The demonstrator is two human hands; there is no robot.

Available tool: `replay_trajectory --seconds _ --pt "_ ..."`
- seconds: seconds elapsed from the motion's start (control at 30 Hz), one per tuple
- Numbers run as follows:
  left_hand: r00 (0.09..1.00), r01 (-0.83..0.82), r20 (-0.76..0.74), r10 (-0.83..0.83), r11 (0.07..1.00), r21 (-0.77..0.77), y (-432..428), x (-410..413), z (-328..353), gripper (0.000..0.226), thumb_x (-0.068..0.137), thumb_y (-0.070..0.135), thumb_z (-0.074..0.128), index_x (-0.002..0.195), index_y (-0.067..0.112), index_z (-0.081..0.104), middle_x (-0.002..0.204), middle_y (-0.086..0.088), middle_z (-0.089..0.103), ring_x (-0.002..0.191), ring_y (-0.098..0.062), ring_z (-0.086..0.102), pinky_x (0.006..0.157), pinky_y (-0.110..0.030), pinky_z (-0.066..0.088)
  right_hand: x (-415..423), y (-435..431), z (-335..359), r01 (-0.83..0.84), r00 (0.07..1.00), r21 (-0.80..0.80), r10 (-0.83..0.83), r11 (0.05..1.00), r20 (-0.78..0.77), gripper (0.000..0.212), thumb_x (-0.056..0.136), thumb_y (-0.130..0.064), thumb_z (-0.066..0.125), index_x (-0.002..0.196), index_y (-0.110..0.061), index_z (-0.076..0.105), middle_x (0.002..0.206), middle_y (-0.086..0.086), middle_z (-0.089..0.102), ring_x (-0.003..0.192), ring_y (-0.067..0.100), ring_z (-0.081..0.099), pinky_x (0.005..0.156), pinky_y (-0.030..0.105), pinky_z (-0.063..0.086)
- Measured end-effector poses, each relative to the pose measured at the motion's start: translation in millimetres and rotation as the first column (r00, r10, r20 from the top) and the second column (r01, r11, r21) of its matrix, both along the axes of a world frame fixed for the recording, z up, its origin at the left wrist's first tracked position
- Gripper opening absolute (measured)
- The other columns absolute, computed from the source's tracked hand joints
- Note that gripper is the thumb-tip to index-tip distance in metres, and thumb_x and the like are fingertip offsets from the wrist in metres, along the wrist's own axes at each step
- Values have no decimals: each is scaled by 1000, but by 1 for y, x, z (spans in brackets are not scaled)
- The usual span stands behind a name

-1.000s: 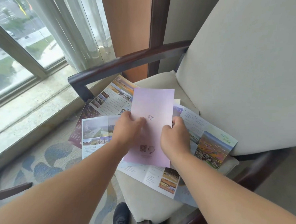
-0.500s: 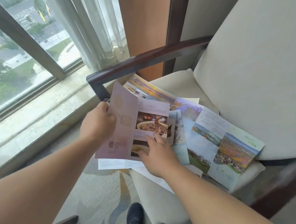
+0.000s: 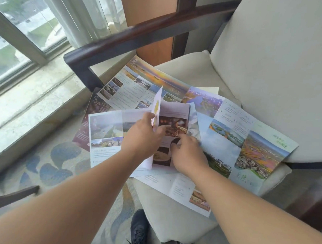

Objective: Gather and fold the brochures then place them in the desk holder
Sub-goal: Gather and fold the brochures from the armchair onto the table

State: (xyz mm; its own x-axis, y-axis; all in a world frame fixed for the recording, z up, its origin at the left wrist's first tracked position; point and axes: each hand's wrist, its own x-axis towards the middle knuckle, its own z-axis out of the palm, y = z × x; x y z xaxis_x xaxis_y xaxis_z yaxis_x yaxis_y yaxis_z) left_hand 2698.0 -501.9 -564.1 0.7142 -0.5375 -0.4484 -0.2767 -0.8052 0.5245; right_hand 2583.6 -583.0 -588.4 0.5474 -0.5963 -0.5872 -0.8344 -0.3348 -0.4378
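Note:
Several unfolded brochures lie spread over the cream seat of an armchair [image 3: 187,70]. On top of them sits a pink brochure [image 3: 173,120] with food photos, half open. My left hand [image 3: 142,137] grips its left panel, which stands up on edge. My right hand [image 3: 188,153] presses fingertips on its lower right part. A wide landscape brochure [image 3: 249,146] spreads to the right, a sunset one [image 3: 140,83] lies behind, and a pale blue one [image 3: 104,135] is under my left hand. No desk holder is in view.
The chair's dark wooden armrest [image 3: 135,37] crosses above the brochures; its cream backrest [image 3: 282,72] rises at right. A window with sheer curtains [image 3: 55,11] and stone sill is at left. My black shoe [image 3: 139,231] stands on patterned carpet below the seat edge.
The pink brochure went from closed and held up to laid on the pile. Its left panel, spread open half a second ago, now stands upright in my left hand.

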Motion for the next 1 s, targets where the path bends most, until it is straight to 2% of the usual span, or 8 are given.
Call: replay_trajectory --seconds 0.17,0.23,0.33,0.43,0.53,0.63,0.8,1.0 --pt "1000 4 -25 -4 1000 6 1 -8 -6 51 91 42 46 138 24 38 131 -8 57 107 -29 58 84 -38 46 2 -9 -6 151 988 70 -152 986 20 43 96 -33 34 136 -20 45 139 13 47 120 35 50 95 42 44" --pt "995 -85 -53 81 993 -83 6 -3 -3 59 88 53 40 142 28 35 137 -5 54 114 -25 56 90 -41 46 3 -10 -7 151 988 98 -154 984 25 48 94 -39 39 140 -24 42 138 11 49 119 34 52 97 43 45" --pt "996 -41 -81 30 990 -136 8 1 5 76 80 73 38 143 31 33 137 1 55 115 -21 55 88 -40 44 5 -9 -9 140 989 107 -144 984 30 55 89 -48 47 140 -28 40 135 6 52 117 30 53 96 44 46" --pt "991 -114 -72 110 992 -50 6 13 2 49 91 40 44 139 28 40 120 -2 65 97 -27 65 81 -41 54 10 -9 -12 201 977 121 -207 972 43 52 87 -44 56 133 -24 42 132 7 51 113 28 54 85 36 45" --pt "951 -293 -115 289 956 -25 15 30 -3 43 84 13 37 122 21 54 107 -4 67 88 -30 65 78 -48 57 19 -12 -16 257 966 98 -257 962 -9 59 90 -42 55 140 -18 35 135 14 45 117 34 51 84 36 43" --pt "939 -329 -106 328 944 8 23 37 -10 39 83 6 36 115 17 55 105 -7 65 88 -29 62 78 -47 56 28 -15 -19 310 950 81 -306 947 -59 59 93 -40 54 140 -11 33 136 17 46 118 36 51 78 33 39" --pt "929 -361 -86 360 932 8 32 43 -18 39 84 3 33 114 18 53 98 -1 61 77 -16 57 69 -36 52 35 -17 -25 392 918 117 -379 913 -115 44 93 -30 53 128 -3 46 124 15 59 108 36 59 79 35 49" --pt "873 -453 -215 437 891 -25 43 51 -16 44 83 -1 33 113 19 58 94 0 66 78 -23 66 57 -32 57 36 -9 -26 342 937 185 -350 921 11 22 93 -13 45 111 -8 56 106 10 59 88 28 55 62 29 37"
